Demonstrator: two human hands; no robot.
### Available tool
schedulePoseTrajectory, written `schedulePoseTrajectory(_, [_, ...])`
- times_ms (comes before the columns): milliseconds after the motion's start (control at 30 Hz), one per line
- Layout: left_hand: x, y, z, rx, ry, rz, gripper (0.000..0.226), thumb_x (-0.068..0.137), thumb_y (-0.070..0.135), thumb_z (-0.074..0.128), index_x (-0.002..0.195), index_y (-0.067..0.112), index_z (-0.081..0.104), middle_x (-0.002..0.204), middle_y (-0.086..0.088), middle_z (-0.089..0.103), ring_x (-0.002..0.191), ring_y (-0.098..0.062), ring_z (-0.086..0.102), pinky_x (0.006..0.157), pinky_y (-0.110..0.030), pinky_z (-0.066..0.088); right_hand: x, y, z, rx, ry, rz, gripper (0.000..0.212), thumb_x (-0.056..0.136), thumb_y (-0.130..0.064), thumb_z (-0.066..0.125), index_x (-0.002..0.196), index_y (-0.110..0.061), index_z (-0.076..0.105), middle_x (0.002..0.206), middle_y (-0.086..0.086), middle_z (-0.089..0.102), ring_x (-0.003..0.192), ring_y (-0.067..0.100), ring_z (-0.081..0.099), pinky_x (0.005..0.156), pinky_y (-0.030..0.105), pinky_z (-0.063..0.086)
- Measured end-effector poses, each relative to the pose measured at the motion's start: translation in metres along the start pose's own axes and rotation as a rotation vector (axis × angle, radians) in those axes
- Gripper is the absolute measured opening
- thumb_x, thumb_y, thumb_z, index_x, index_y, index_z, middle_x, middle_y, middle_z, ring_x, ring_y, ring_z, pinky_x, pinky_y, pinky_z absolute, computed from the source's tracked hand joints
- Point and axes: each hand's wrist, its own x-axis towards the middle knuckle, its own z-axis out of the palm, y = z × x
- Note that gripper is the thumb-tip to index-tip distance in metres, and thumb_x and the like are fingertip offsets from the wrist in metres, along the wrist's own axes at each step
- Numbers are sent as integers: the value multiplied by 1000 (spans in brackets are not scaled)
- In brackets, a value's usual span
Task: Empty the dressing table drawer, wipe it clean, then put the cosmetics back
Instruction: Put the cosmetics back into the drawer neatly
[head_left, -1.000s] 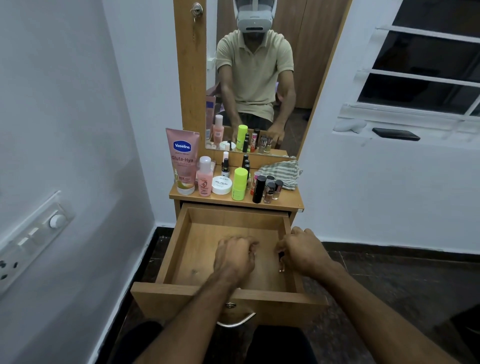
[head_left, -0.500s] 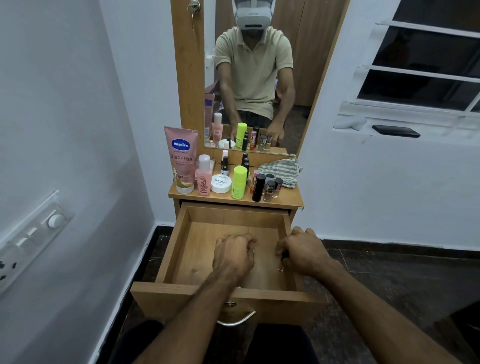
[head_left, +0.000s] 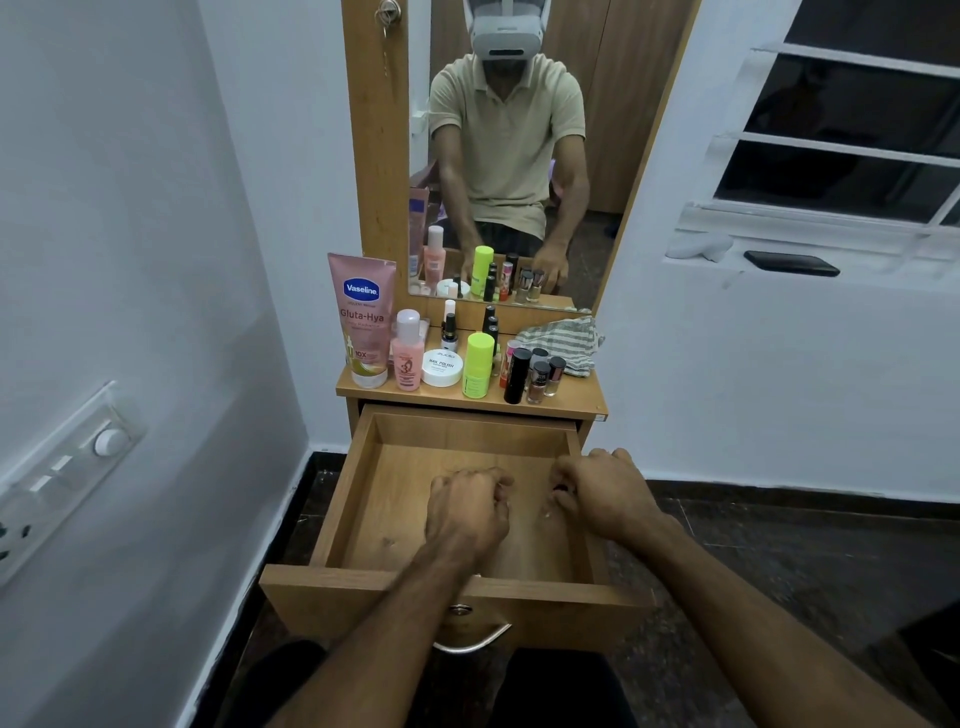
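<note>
Inside open drawer (head_left: 457, 584): left hand (head_left: 467, 512) and right hand (head_left: 605, 493) curled as before; contents of fists unclear. Little shift. Cosmetics (head_left: 478, 366) crowd tabletop; emptying nearly done.

We note a switch panel (head_left: 62, 467) on the left wall. A dark phone (head_left: 790, 263) lies on the window sill (head_left: 883, 270), just beside a white object (head_left: 698, 246) we cannot identify. A key (head_left: 387, 13) hangs on the mirror frame (head_left: 374, 156). Dark floor (head_left: 779, 545) below.
</note>
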Motion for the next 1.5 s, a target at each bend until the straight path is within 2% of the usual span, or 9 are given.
schedulePoseTrajectory(100, [0, 0, 0, 10, -2, -8, 34, 96, 31, 57, 129, 37, 61, 113, 17, 70, 111, -7, 57, 101, -32, 33, 14, 0, -6, -1, 52, 24, 14, 96, -44, 58, 100, -31, 64, 92, -10, 70, 93, 16, 62, 87, 36, 37])
schedulePoseTrajectory(267, [-1, 0, 0, 14, 4, -22, 32, 96, 30, 56, 128, 37, 62, 112, 17, 69, 111, -7, 57, 101, -32, 32, 40, -4, -6, 43, 59, 102, 18, 97, -34, 57, 109, -29, 70, 108, -6, 73, 105, 20, 63, 96, 38, 41])
schedulePoseTrajectory(400, [0, -1, 0, 9, 1, -34, 32, 97, 30, 55, 128, 37, 61, 111, 16, 70, 110, -8, 57, 100, -33, 31, 47, -5, 2, -41, 85, 150, 19, 97, -36, 55, 109, -24, 63, 105, 1, 73, 97, 24, 63, 87, 37, 45])
schedulePoseTrajectory(567, [0, -1, 1, -8, 11, -50, 32, 98, 30, 55, 129, 36, 61, 115, 14, 70, 111, -10, 58, 102, -34, 33, 49, -2, 12, -97, 77, 203, 27, 100, -39, 51, 110, -23, 70, 105, 5, 71, 95, 24, 62, 82, 35, 51])
schedulePoseTrajectory(700, [0, -2, 0, -10, 15, -67, 32, 98, 30, 54, 128, 35, 61, 112, 14, 71, 111, -10, 58, 102, -35, 32, 51, -1, 16, -131, 71, 178, 26, 99, -38, 53, 109, -22, 72, 106, 6, 71, 98, 23, 60, 81, 35, 47])
schedulePoseTrajectory(867, [-1, -2, -1, -21, 22, -83, 30, 98, 30, 53, 127, 35, 61, 112, 12, 72, 110, -12, 59, 99, -36, 32, 51, 5, 19, -153, 104, 160, 24, 96, -27, 52, 103, -24, 75, 97, 7, 71, 93, 24, 59, 70, 32, 36])
schedulePoseTrajectory(1000, [-1, -2, -1, -21, 18, -92, 30, 98, 30, 53, 127, 35, 61, 112, 12, 71, 110, -12, 59, 100, -35, 32, 54, 4, 23, -188, 135, 135, 23, 96, -27, 54, 104, -23, 75, 103, 1, 73, 97, 21, 59, 79, 33, 45])
schedulePoseTrajectory(1200, [0, -2, 0, -39, 16, -97, 29, 98, 30, 54, 126, 34, 61, 110, 13, 72, 109, -12, 59, 99, -35, 32, 59, 6, 29, -254, 120, 128, 27, 99, -28, 52, 117, -25, 71, 120, -1, 68, 113, 21, 54, 93, 37, 41])
schedulePoseTrajectory(1500, [0, -3, 2, -40, 33, -101, 30, 97, 31, 56, 126, 34, 61, 109, 13, 72, 107, -11, 60, 97, -36, 31, 57, 7, 30, -223, 134, 136, 28, 100, -28, 52, 121, -25, 70, 124, 0, 66, 113, 21, 54, 93, 37, 43])
